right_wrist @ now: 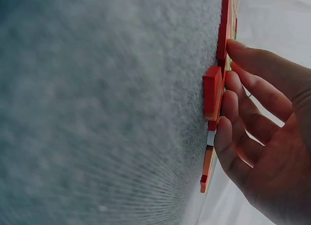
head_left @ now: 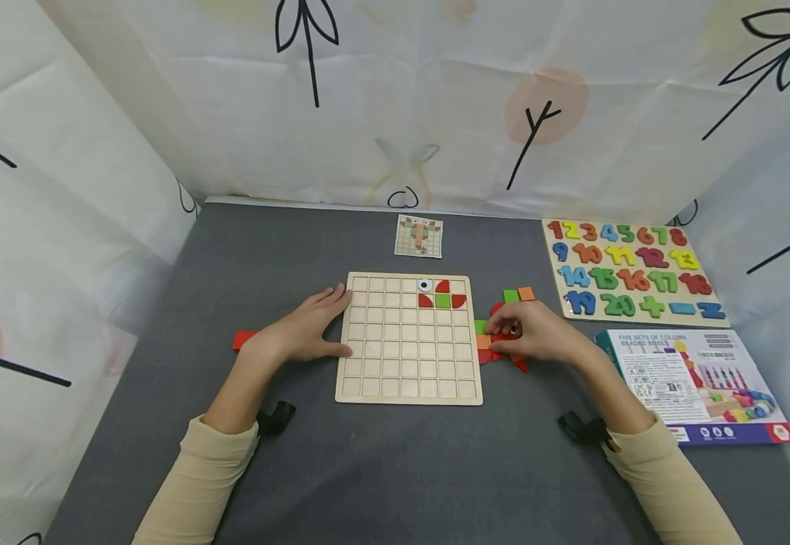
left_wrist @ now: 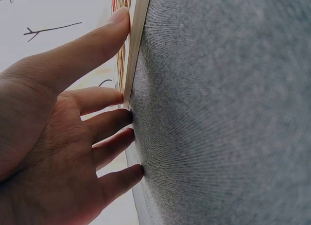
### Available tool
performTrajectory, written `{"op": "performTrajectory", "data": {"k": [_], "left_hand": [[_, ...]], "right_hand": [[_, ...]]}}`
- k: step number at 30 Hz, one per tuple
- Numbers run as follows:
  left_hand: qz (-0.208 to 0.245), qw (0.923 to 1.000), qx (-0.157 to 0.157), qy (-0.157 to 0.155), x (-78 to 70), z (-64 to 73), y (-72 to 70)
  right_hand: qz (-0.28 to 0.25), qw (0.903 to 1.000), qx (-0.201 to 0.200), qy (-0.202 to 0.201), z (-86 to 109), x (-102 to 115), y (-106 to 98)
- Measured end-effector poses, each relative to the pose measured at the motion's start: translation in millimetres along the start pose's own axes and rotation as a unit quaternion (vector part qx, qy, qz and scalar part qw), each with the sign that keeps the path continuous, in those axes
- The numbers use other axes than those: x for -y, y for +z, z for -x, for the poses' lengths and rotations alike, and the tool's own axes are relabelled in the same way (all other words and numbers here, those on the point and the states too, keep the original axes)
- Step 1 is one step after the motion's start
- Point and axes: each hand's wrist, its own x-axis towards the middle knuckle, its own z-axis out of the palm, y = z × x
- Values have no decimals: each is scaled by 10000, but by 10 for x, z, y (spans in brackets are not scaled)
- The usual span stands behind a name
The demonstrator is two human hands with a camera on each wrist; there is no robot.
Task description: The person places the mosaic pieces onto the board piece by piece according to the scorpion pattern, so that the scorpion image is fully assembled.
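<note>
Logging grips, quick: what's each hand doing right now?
Left hand: open, touching the grid board.
Right hand: at the loose pieces; cannot tell whether it grips one.

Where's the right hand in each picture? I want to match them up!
Head: the right hand is right of centre, beside the board.
Left wrist: not in it.
Right wrist: right side, by red pieces.
Shared landmark: the grey table, in all three.

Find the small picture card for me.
In the head view, the picture card lies just beyond the wooden grid board, left of the number puzzle.
</note>
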Motion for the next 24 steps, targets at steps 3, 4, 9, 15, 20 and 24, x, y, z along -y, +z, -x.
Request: {"op": "performTrajectory", "data": {"k": [3,4,9,15,20,24], "left_hand": [[-34,10000,-3,14,0,-3,-7],[-38,10000,-1,21,2,-5,-9],[-39,10000,3,46,-2,-8,-13],[9,10000,-27,78,-9,7,-14],[14,10000,-27,94,-2,3,-13],[17,10000,-21,83,-3,4,-12]], "right_hand": [[46,10000,-69,-55,7,9,19],[58,9999,-82,-69,9,12,23],[123,9997,-161,-106,11,32,32],[108,9997,-131,-201,1,56,42],[192,9996,-70,-209,-4,75,33],[283,9994,-77,-176,-11,81,25]]}}
